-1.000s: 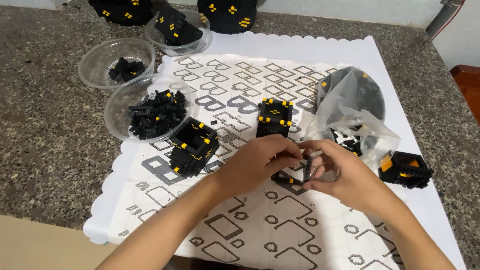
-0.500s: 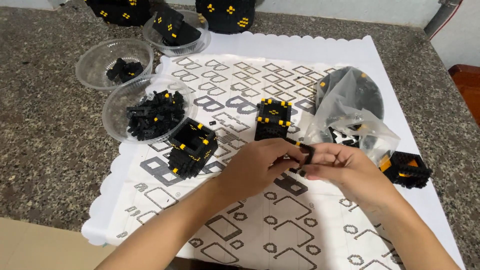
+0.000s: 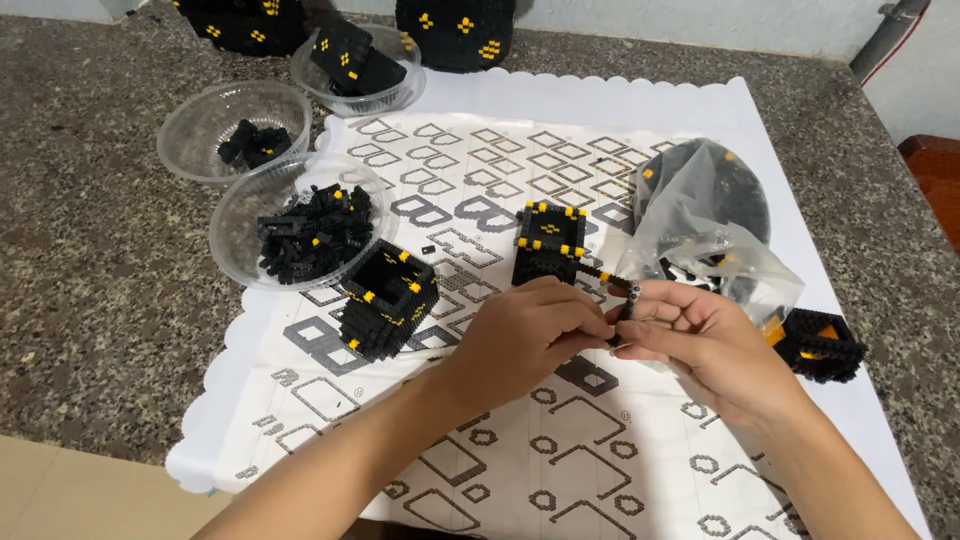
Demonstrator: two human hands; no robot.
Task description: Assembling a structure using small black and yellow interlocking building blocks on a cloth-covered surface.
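Over patterned paper [image 3: 500, 190], both hands [image 3: 620, 335] pinch small black piece [image 3: 625, 305] between fingertips.

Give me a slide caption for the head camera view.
Both hands, left hand and right hand, pinch a small black brick piece above a patterned mat.

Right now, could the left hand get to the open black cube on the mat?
Probably yes. The left hand pinches a small black piece with the right hand, but the cube sits just beside its wrist with bare mat between. It would have to let go first.
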